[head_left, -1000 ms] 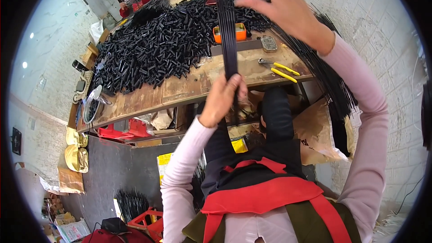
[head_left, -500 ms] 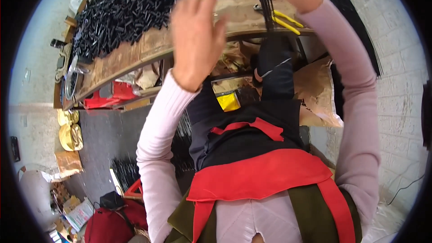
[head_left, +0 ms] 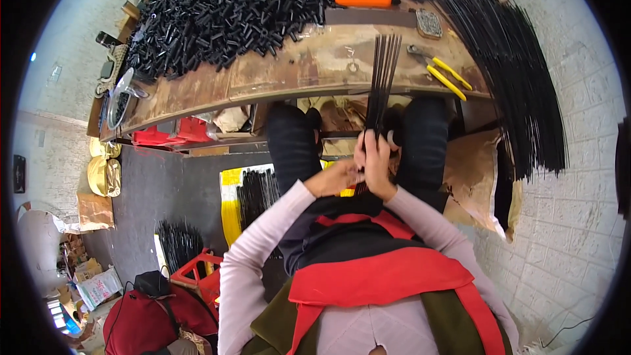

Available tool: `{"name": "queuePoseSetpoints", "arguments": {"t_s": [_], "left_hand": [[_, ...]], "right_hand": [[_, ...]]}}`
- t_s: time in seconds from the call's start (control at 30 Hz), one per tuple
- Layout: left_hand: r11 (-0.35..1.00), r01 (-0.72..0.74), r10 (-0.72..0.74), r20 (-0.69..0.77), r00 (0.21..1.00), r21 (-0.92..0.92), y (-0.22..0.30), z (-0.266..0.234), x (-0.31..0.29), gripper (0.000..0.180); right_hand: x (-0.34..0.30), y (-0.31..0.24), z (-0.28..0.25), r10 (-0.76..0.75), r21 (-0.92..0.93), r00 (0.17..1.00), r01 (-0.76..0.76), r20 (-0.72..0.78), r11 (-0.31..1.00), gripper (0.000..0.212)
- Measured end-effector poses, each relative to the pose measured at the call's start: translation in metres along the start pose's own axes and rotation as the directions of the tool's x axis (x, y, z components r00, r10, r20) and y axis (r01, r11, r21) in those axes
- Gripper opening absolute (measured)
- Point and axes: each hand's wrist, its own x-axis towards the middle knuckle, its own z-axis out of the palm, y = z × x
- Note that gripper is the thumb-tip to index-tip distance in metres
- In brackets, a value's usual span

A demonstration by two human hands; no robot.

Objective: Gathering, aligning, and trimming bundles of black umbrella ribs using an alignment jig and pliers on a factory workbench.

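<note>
A bundle of thin black rods (head_left: 383, 79) stands up from my lap, its upper ends fanned slightly over the bench's front edge. My right hand (head_left: 376, 165) is closed round its lower part. Beside it, my left hand (head_left: 334, 179) has its fingers bent in against the bundle's lower end, close to the right hand's fingers; its fingertips are partly hidden. Yellow-handled pliers (head_left: 446, 81) lie on the wooden bench (head_left: 263, 80), right of the bundle.
Short black tubes (head_left: 223, 16) are heaped across the bench's back left. An orange tray (head_left: 363, 0) and a small container of metal bits (head_left: 428, 24) sit behind the pliers. Long black rods (head_left: 519, 72) hang off the right end. A red crate (head_left: 197, 269) stands at lower left.
Both hands have come down from above the bench to my lap. The left was raised with fingers apart and now meets the bundle. The right has brought the black rods down with it.
</note>
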Motion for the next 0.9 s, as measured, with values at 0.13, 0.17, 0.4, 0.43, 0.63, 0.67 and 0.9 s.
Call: {"name": "queuePoseSetpoints", "arguments": {"t_s": [0.13, 0.17, 0.4, 0.43, 0.63, 0.67, 0.9], "left_hand": [[0.925, -0.048, 0.026, -0.065, 0.998, -0.377, -0.071, 0.018, -0.006, 0.018], [0.954, -0.137, 0.115, -0.097, 0.989, -0.265, -0.053, 0.017, -0.009, 0.019], [0.861, -0.051, 0.218, -0.277, 0.936, 0.506, 0.029, -0.03, -0.04, 0.044], [0.862, -0.071, 0.274, -0.343, 0.899, 0.502, 0.039, -0.042, -0.043, 0.041], [0.938, -0.035, 0.277, -0.683, 0.676, 0.346, 0.089, -0.131, -0.036, 0.025], [0.958, -0.041, 0.244, -0.735, 0.632, 0.283, 0.096, -0.151, -0.031, 0.023], [0.648, 0.302, 0.742, -0.669, -0.044, 0.699, 0.174, -0.35, 0.033, 0.012]], "right_hand": [[-0.013, 0.018, 0.001, -0.024, -0.068, 0.994, 0.032, 0.106, 0.997, 0.037], [-0.012, 0.012, -0.001, 0.021, -0.102, 0.991, -0.008, 0.133, 0.995, 0.032], [0.027, -0.035, 0.011, -0.083, -0.051, 0.972, 0.096, 0.22, 0.994, 0.027], [0.035, -0.045, 0.023, -0.072, -0.006, 0.981, 0.074, 0.183, 0.997, 0.022], [0.061, -0.017, 0.021, -0.065, -0.058, 0.987, 0.075, 0.15, 0.996, 0.008], [0.062, -0.019, 0.02, -0.065, -0.082, 0.987, 0.078, 0.147, 0.994, 0.008], [0.067, -0.025, 0.019, 0.014, -0.116, 0.993, -0.001, 0.118, 0.993, 0.007]]}}
